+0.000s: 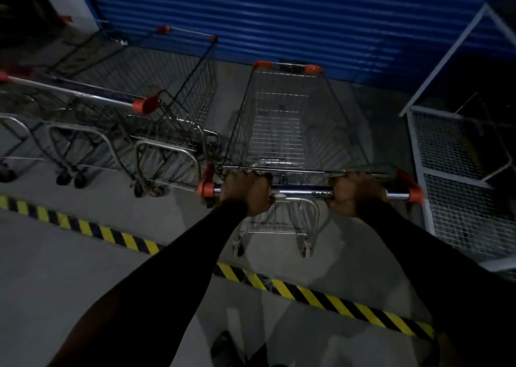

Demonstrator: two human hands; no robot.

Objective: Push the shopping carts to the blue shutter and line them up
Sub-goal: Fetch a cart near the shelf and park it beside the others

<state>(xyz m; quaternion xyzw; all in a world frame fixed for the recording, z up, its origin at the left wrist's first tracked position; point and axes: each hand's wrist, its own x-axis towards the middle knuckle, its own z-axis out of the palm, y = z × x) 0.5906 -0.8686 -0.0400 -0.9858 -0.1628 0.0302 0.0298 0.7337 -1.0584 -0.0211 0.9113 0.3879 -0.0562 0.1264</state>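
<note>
A wire shopping cart with orange corner caps stands in front of me, its nose close to the blue shutter. My left hand grips the cart's chrome handle bar near its left end. Near the bar's right end my right hand grips it too. To the left, a nested row of carts is parked by the shutter, its handle pointing left.
A white wire cage rack stands close on the right of the cart. Yellow-black hazard tape runs across the grey floor under my arms. A dark opening and white pillar sit at the far left.
</note>
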